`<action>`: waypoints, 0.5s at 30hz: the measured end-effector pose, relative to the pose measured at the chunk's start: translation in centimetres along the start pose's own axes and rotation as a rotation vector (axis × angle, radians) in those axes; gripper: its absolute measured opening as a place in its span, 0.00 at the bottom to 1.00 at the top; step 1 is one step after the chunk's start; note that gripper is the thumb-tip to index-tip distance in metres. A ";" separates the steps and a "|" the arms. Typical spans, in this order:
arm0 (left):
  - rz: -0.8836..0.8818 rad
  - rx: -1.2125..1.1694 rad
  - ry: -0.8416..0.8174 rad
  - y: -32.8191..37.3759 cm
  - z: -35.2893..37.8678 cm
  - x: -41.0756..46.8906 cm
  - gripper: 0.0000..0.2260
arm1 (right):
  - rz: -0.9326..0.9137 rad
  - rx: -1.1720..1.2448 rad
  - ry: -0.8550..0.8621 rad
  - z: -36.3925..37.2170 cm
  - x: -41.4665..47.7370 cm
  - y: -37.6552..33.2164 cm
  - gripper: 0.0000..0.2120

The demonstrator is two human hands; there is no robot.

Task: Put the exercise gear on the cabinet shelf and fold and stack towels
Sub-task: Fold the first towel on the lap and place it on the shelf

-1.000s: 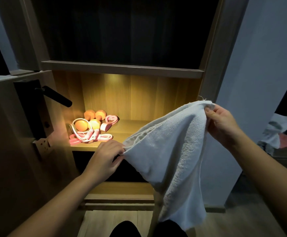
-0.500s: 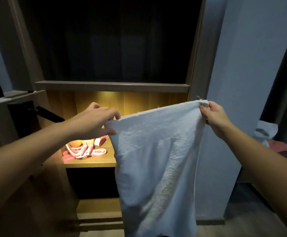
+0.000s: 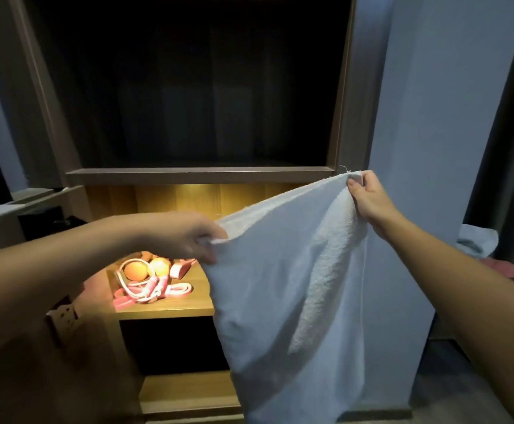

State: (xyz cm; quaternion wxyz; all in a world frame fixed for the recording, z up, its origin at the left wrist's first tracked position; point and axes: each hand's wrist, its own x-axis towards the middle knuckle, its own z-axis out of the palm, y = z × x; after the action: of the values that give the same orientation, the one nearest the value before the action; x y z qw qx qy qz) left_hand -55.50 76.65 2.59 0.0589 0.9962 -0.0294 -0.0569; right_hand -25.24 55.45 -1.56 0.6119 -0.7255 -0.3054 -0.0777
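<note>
Before the open cabinet, the white towel (image 3: 289, 286) hangs spread in the air; the left hand (image 3: 185, 237) pinches its lower top corner, the right hand (image 3: 367, 198) pinches the higher one; on the lit cabinet shelf (image 3: 170, 309) the exercise gear (image 3: 150, 281) already lies in a heap, so that part looks done; folding has not yet begun; more cloth (image 3: 476, 241) waits at far right, apparently unfolded.

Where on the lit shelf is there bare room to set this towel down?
Bare wood shows on the lit shelf between the exercise gear and the hanging towel; further right is hidden. The left end is crowded with gear.
</note>
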 end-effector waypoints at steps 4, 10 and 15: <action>0.190 -0.222 -0.223 4.1 0.8 0.5 0.12 | 0.047 -0.079 -0.007 1.6 0.7 -0.1 0.08; 0.092 -0.352 -0.440 5.9 -0.1 0.6 0.14 | 0.131 -0.233 0.006 4.3 0.6 1.0 0.12; 0.136 -0.291 -0.493 6.4 -0.5 1.2 0.14 | 0.078 -0.319 -0.032 6.2 0.4 1.5 0.13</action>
State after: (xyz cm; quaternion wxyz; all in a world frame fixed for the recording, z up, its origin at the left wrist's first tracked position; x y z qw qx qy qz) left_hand -54.60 70.32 3.73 0.1958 0.9292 -0.1009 -0.2969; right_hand -25.71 61.29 -4.11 0.4865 -0.8258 -0.2707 -0.0899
